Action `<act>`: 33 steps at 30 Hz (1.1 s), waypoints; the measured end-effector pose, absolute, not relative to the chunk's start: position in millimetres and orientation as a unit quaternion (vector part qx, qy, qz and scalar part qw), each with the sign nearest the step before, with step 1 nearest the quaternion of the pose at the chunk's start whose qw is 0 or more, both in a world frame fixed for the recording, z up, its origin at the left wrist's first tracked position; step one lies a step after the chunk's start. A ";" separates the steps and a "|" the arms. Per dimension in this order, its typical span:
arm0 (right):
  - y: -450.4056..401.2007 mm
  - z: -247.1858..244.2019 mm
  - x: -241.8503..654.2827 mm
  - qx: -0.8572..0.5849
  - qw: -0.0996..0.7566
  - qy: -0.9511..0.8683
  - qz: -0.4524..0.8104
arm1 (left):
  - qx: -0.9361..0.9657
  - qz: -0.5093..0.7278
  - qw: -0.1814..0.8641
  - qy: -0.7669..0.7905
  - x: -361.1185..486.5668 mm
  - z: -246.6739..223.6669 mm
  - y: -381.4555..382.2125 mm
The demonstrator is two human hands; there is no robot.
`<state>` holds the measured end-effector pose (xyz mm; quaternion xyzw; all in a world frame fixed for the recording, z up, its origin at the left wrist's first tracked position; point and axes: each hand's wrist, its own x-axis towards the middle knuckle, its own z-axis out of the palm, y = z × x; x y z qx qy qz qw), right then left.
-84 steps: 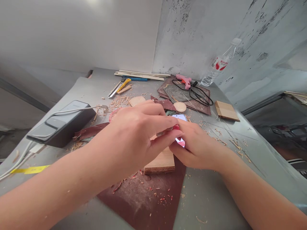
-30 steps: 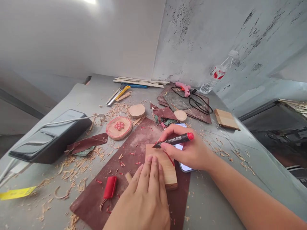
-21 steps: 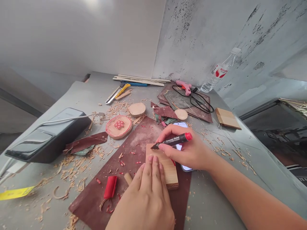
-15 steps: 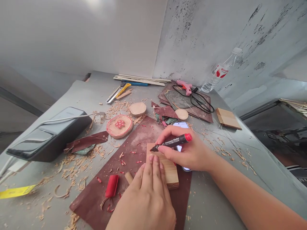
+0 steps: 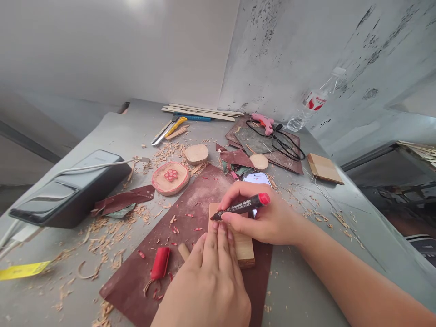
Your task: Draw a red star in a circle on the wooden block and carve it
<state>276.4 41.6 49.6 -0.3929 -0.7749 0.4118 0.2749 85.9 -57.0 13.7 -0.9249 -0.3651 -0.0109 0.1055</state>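
Observation:
My right hand (image 5: 269,215) pinches a black permanent marker (image 5: 240,206) with a red end, its tip low over the upper left part of a wooden block (image 5: 245,249). I cannot tell whether the tip touches the wood. Flat on the block lies my left hand (image 5: 211,277), fingers stretched out and close to the marker's tip, covering much of the wood. Under the block is a sheet of brown sandpaper (image 5: 136,281). The red marker cap (image 5: 160,263) rests on that sheet, left of my left hand. A phone (image 5: 256,178) is partly hidden behind my right hand.
A round wood slice (image 5: 179,184) with a red flower stands beyond the sheet, near a plain wood slice (image 5: 196,155). Farther back are a utility knife (image 5: 175,127), a pink glue gun (image 5: 264,122) and a plastic bottle (image 5: 313,102). A black box (image 5: 91,195) is left. Shavings are scattered around.
The marker's tip has moved slightly left and down, closer to my left fingertips, and my right hand has shifted with it. My left hand stays flat on the block.

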 end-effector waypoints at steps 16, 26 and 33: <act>42.5 49.5 273.5 -0.399 0.273 -0.779 0.399 | -0.916 -0.034 0.120 -0.381 87.8 5.0 -61.2; 42.9 53.7 277.3 -0.427 0.270 -0.770 0.390 | -0.903 -0.087 0.131 -0.400 95.5 -19.2 -66.8; 43.9 54.3 282.2 -0.437 0.270 -0.770 0.378 | -0.906 -0.084 0.119 -0.398 88.7 -0.6 -63.3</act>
